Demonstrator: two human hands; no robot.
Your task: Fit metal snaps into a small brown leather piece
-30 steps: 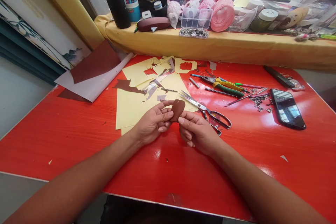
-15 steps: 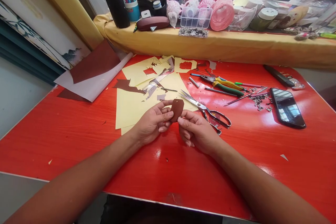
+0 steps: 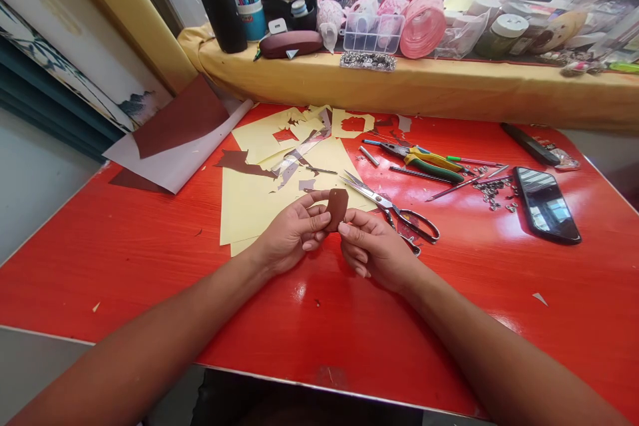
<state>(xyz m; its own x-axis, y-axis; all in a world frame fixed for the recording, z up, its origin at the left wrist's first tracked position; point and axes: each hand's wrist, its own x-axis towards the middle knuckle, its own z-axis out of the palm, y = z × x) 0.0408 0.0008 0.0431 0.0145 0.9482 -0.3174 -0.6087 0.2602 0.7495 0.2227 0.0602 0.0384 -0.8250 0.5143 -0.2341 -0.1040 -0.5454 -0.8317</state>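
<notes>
Brown and small, the cut piece [image 3: 338, 208] is being clamped by the left hand [image 3: 294, 229] while the right hand [image 3: 372, 243] is pinching its lower edge above the table [image 3: 299, 333]

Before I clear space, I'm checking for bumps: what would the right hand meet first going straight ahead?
The right hand would first meet the brown piece it seems to touch, then probably the left hand; depth is unclear.

On the yellow-covered ledge [image 3: 424, 83], a pink roll [image 3: 423, 25] stands beside a clear divided box [image 3: 373, 33].
</notes>
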